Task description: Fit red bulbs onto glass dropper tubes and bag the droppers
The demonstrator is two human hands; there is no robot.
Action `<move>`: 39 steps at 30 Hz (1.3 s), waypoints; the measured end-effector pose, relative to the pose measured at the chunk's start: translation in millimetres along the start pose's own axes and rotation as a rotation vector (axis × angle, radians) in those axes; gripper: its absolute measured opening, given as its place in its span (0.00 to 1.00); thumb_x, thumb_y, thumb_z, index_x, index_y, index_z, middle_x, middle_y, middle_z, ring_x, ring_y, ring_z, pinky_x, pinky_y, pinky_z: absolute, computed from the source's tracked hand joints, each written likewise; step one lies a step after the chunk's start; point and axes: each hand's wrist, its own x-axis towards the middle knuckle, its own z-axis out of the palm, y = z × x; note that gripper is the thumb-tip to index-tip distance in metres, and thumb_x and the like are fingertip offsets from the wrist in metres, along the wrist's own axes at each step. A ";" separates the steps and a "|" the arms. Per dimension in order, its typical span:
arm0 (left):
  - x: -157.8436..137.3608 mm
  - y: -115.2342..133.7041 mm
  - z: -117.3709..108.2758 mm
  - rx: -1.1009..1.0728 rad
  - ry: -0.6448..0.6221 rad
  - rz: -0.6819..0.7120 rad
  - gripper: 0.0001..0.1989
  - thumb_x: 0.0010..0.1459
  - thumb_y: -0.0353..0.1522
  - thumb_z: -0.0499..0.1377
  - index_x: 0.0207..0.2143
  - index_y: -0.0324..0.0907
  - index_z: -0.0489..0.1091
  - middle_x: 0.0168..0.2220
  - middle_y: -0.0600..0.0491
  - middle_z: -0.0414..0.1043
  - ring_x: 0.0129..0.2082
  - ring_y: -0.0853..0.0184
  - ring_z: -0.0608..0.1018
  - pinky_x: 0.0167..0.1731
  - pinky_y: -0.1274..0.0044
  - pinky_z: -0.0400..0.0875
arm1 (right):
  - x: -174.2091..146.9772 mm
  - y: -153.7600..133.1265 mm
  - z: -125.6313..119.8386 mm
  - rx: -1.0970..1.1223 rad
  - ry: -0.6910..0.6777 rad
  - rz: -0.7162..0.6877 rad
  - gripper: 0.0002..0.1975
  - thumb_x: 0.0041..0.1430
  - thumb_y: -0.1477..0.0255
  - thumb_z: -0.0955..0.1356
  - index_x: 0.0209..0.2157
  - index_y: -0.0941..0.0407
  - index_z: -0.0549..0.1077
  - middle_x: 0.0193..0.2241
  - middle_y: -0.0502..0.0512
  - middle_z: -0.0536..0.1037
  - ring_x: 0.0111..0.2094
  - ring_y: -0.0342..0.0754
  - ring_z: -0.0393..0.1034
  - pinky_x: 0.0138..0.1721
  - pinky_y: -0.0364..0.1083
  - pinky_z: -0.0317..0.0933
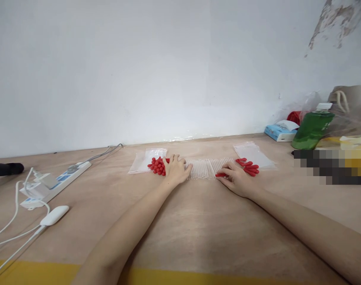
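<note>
My left hand [176, 170] lies palm down with its fingers apart, at the right side of a pile of small red drop-shaped pieces [157, 166]. Its thumb reaches to a row of thin white sticks [201, 169] laid side by side between my hands. At the row's right end, my right hand [236, 179] is closed on a slim red piece [220, 175], pinched between thumb and fingers. Several more red pieces [251, 169] lie just beyond this hand. What the pieces are is too small to tell.
Clear plastic bags [146, 159] lie behind the left pile, and more bags [254, 154] at the right. A power strip [61, 186] with white cables and a white device [55, 215] occupies the left. Tissues [283, 132] and a green bottle [312, 128] stand back right.
</note>
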 end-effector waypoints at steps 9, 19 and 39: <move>22.2 21.1 0.5 0.168 -0.242 -0.212 0.17 0.50 0.38 0.51 0.31 0.36 0.73 0.47 0.37 0.64 0.54 0.48 0.57 0.52 0.51 0.37 | 0.4 -1.9 -1.3 0.003 -0.013 0.013 0.07 0.55 0.71 0.63 0.34 0.55 0.72 0.34 0.56 0.67 0.33 0.46 0.66 0.35 0.47 0.64; 35.2 32.5 -5.3 0.159 -0.405 -0.368 0.20 0.47 0.38 0.54 0.38 0.34 0.72 0.47 0.34 0.66 0.53 0.44 0.57 0.49 0.50 0.38 | 1.8 -2.7 -2.1 0.015 -0.015 -0.004 0.07 0.55 0.72 0.63 0.34 0.56 0.72 0.33 0.56 0.66 0.32 0.46 0.66 0.32 0.46 0.64; -47.2 -1.3 -16.3 -0.300 0.070 0.376 0.09 0.59 0.33 0.50 0.38 0.40 0.67 0.30 0.51 0.71 0.32 0.67 0.71 0.36 0.73 0.63 | 1.1 -3.3 -0.8 0.002 0.015 -0.036 0.07 0.55 0.74 0.63 0.33 0.56 0.72 0.33 0.57 0.67 0.34 0.48 0.66 0.35 0.48 0.64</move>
